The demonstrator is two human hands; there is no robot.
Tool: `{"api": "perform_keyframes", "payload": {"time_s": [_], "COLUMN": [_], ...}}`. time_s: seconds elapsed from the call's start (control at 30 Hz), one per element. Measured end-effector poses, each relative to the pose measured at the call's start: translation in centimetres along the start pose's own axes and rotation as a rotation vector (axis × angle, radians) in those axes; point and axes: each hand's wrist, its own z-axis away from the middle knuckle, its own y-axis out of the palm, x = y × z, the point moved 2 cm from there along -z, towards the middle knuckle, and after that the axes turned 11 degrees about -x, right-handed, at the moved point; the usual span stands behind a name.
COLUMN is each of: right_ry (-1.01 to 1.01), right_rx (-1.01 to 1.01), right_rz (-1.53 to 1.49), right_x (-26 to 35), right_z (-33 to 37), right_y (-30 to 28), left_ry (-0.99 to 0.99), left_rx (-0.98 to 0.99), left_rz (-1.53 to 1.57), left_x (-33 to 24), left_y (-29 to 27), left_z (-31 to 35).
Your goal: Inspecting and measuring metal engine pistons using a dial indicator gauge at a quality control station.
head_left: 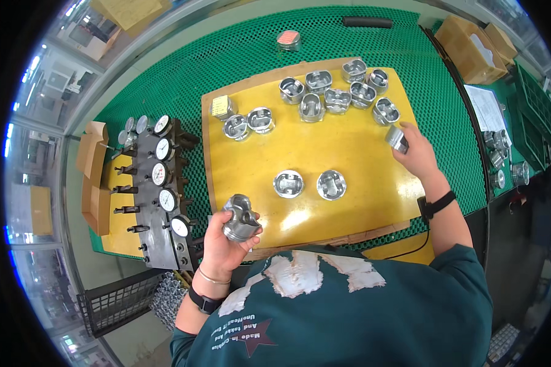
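My left hand point(224, 243) is closed around a silver metal piston point(241, 221), held tilted near the front left of the yellow board point(263, 168). Out at the board's right edge, my right hand point(416, 151) grips another piston point(397, 140) by its side. Two pistons, a left one point(288, 184) and a right one point(331, 185), rest side by side on the board between my hands. Toward the back right stands a group of several pistons point(337, 100). A pair of pistons point(260, 120) sits at the back left, beside a piston with a yellow note point(222, 107).
Left of the board is a dark gauge fixture point(153, 189) with several round dials, and an open cardboard box point(95, 183) beyond it. Green mesh matting point(239, 52) surrounds the board. A pink-topped piston point(289, 41) stands behind. Cardboard boxes point(468, 49) and green crates point(536, 110) are at right.
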Motion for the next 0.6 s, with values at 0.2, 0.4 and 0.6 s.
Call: {"api": "perform_keyframes", "payload": {"time_s": [0.2,0.4,0.6], "right_ry": [-0.048,-0.156,-0.028], "right_rx": [-0.037,0.021,-0.155], "right_rz": [0.23,0.306,0.459], "right_x": [-2.1,-2.7,-4.2], "right_z": [1.9,3.0,1.5], "right_y": [2.6,3.8,3.1], "left_ry": [0.023,0.018,0.232], "left_rx": [0.129,0.334,0.234], "left_rz": [-0.156,-0.106,-0.373], "left_x": [1.0,1.3,1.0], "left_y": [2.0,3.5,5.7], "left_z": [-0.9,-1.6,-0.7]}}
